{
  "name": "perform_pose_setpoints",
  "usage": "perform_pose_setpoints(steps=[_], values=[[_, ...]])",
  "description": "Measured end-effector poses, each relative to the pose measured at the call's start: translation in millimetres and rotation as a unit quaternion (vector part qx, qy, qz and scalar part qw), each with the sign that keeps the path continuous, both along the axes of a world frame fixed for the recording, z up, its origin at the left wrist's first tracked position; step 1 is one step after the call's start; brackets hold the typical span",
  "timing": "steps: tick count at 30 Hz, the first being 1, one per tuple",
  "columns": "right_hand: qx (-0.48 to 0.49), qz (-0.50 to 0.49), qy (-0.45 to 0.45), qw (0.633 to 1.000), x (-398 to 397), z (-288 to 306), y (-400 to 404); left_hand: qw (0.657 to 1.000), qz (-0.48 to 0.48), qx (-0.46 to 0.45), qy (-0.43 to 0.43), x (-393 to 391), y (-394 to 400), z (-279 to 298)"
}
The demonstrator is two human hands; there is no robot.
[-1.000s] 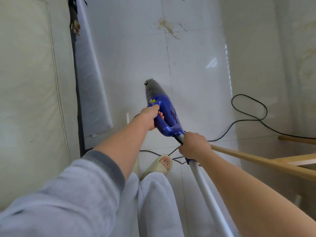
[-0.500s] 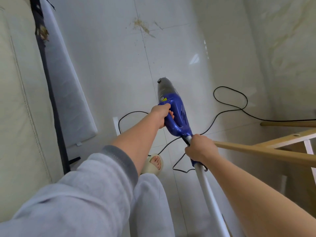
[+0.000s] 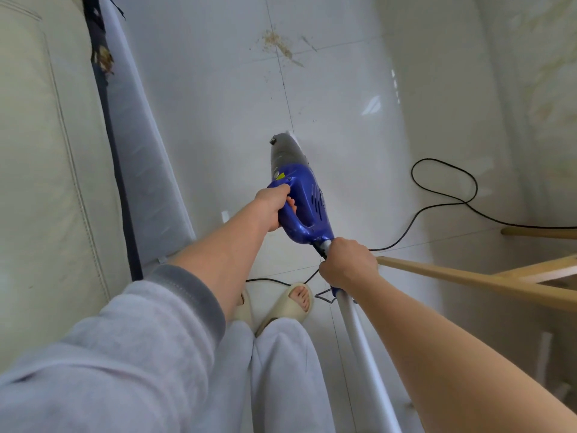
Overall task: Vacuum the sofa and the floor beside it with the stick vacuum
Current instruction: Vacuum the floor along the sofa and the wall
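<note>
The blue stick vacuum (image 3: 307, 204) hangs over the white tile floor, its grey dust cup pointing away from me. My left hand (image 3: 271, 210) grips the blue loop handle, thumb near the switch. My right hand (image 3: 346, 264) grips the joint where the white tube (image 3: 362, 348) meets the body; the tube runs down to the lower edge. The cream sofa (image 3: 40, 170) fills the left side. A patch of brown crumbs (image 3: 278, 46) lies on the floor far ahead.
A black power cord (image 3: 443, 189) loops across the floor on the right. A light wooden frame (image 3: 487, 281) juts in from the right, close to my right hand. A grey cushion (image 3: 140, 151) leans along the sofa's dark base, debris (image 3: 104, 60) in the gap. My slippered feet (image 3: 293, 303) stand below.
My view swung right, then back left, so the sofa now fills more of the left side. Both hands keep the same hold on the vacuum; both slippered feet now show.
</note>
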State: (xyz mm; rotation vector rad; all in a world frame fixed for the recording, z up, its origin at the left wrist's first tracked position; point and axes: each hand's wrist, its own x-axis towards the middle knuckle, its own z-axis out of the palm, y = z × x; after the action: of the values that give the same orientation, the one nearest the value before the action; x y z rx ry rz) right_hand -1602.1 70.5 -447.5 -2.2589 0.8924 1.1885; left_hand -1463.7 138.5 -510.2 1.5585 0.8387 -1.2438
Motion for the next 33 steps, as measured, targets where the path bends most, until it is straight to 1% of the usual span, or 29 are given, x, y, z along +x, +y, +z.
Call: perform_pose_setpoints(steps=[9,16,19,24,33], values=[[-0.053,-0.012,-0.008,0.999,3,14,-5,0.999,0.020,-0.024,0.029,2,-9,6],[-0.062,-0.037,0.024,0.997,-14,11,-17,0.999,-0.036,-0.030,0.026,-12,-35,6],[-0.064,-0.042,0.022,0.997,-19,8,-17,0.998,-0.044,-0.027,0.024,-17,-35,2],[-0.053,-0.039,0.012,0.998,-11,2,-6,0.999,-0.033,-0.028,0.018,-8,-20,0],[-0.015,0.031,0.000,0.999,22,2,24,1.000,0.029,-0.004,0.005,20,33,-2]])
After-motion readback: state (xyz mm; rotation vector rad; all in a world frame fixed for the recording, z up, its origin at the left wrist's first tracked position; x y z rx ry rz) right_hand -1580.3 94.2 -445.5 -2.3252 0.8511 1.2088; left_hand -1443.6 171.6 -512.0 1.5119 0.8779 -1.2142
